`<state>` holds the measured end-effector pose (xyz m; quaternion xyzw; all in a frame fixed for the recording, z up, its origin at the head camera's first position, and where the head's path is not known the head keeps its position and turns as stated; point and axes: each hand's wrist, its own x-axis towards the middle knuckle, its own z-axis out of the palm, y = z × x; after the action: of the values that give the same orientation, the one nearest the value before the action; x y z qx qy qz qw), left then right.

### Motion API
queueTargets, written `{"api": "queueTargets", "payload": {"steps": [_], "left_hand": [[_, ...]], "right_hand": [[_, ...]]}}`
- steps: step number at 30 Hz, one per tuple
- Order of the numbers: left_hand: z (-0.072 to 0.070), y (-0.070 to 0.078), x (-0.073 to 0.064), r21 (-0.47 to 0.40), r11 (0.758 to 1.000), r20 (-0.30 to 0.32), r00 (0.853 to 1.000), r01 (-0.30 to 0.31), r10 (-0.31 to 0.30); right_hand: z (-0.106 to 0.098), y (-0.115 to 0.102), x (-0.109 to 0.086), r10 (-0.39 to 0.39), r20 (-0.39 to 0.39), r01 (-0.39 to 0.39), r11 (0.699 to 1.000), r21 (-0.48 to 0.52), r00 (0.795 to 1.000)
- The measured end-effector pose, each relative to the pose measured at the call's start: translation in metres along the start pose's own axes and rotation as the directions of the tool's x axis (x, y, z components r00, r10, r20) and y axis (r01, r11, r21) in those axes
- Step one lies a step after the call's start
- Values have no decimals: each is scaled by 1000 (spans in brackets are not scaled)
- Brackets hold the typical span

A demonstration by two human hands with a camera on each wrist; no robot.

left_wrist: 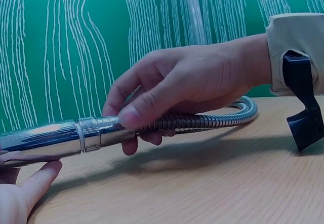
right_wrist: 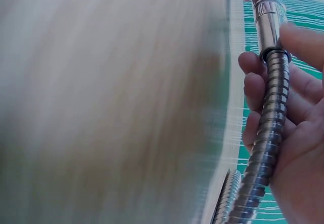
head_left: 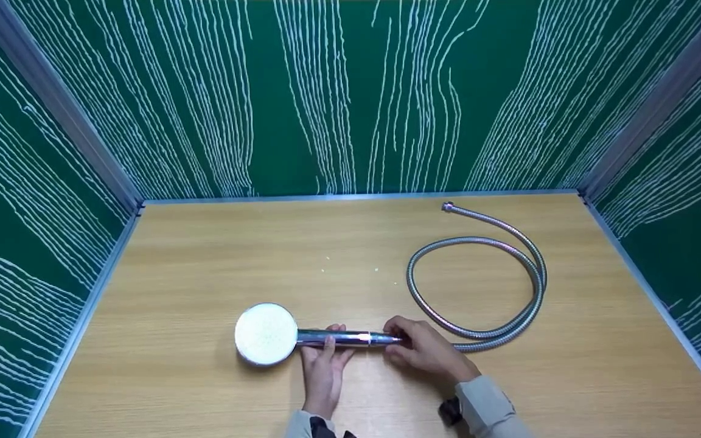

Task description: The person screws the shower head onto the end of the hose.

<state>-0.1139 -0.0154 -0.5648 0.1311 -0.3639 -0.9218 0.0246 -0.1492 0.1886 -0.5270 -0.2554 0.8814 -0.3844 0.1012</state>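
Bench (head_left: 204,261) beneath shower head (head_left: 265,334): your left hand (head_left: 324,374) grips its handle (head_left: 353,339), right hand (head_left: 428,349) pinches the hose connector (left_wrist: 112,133); tilt could cross-thread it.

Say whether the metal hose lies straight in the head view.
No, the hose curves round into a loop on the table.

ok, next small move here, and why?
Probably a slight twist of the hose connector by the right hand: it pinches that piece, which sits in line against the end of the shower handle, gripped by the left hand. How far they're threaded isn't visible.
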Motion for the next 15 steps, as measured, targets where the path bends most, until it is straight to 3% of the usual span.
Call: {"api": "queueTargets", "payload": {"steps": [7,15], "left_hand": [[1,1,0,27,1000,1,1000,1,-1],[-1,0,0,24,999,42,998,-39,38]], "right_hand": [[1,3,0,-31,-4,31,1000,7,1000],[0,3,0,-34,9,34,999,-4,999]]}}
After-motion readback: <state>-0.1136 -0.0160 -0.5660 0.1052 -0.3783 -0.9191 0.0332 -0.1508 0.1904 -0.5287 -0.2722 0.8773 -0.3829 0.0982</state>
